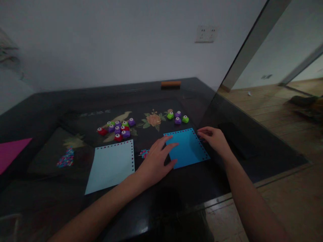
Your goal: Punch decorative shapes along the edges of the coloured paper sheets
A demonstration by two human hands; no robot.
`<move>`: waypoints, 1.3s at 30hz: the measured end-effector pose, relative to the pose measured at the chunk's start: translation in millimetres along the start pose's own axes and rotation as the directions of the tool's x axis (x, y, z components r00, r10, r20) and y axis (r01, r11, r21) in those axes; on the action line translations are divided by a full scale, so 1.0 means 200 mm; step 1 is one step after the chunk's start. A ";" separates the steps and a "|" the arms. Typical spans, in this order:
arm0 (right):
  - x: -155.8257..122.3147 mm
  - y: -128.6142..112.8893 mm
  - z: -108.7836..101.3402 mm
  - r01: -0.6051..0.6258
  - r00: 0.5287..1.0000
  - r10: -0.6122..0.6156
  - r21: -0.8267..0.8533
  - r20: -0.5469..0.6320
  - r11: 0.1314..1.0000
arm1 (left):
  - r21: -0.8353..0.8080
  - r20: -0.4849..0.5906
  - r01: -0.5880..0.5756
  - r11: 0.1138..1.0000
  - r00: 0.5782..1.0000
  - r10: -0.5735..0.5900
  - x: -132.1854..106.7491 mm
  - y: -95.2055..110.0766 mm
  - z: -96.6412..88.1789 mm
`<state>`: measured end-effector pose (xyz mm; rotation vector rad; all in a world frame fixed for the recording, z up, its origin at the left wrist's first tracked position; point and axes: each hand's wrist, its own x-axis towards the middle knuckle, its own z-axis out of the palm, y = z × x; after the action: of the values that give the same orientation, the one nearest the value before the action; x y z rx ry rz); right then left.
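Note:
A blue sheet of paper (186, 148) lies on the dark table, with small dark marks or holes along its top and right edges. Across its left edge rests my left hand (159, 157), fingers spread and flat. At the right edge is my right hand (214, 138), thumb and fingers pinched together; whatever lies between them is too small to make out. A pale blue sheet (111, 164), also dotted along its top and right edges, lies left of my left hand. Pink and blue confetti (144, 153) shows partly behind that hand.
Red, green and purple craft punches with white round tops (117, 129) cluster above the pale sheet. Several more punches (178, 120) stand behind the blue sheet. Confetti (66, 158) and a pink sheet (13, 153) lie left. An orange-brown bar (171, 84) sits by the wall.

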<state>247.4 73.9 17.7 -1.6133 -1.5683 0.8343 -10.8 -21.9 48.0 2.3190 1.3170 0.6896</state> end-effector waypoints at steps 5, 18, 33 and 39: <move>0.00 0.00 -0.01 -0.010 1.000 0.010 -0.010 -0.020 1.000 | -0.017 -0.098 0.015 1.000 0.995 -0.016 -0.06 -0.08 -0.20; 0.01 -0.03 0.03 0.088 0.992 -0.086 0.019 -0.096 0.996 | 0.255 -0.400 0.314 0.915 0.895 -0.195 -0.50 -0.80 -0.51; -0.10 -0.75 0.78 0.689 0.659 -0.494 -0.192 0.567 0.699 | 0.227 -0.155 0.346 0.911 0.936 -0.316 -0.52 -0.78 -0.53; -0.12 -0.71 0.95 0.754 0.614 -0.436 -0.324 0.658 0.571 | 0.319 -0.110 0.428 0.846 0.903 -0.415 -0.53 -0.77 -0.51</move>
<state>9.6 61.0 37.4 -1.0214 -2.7929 0.3866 -222.9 -30.5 21.3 2.1383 2.0145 0.3832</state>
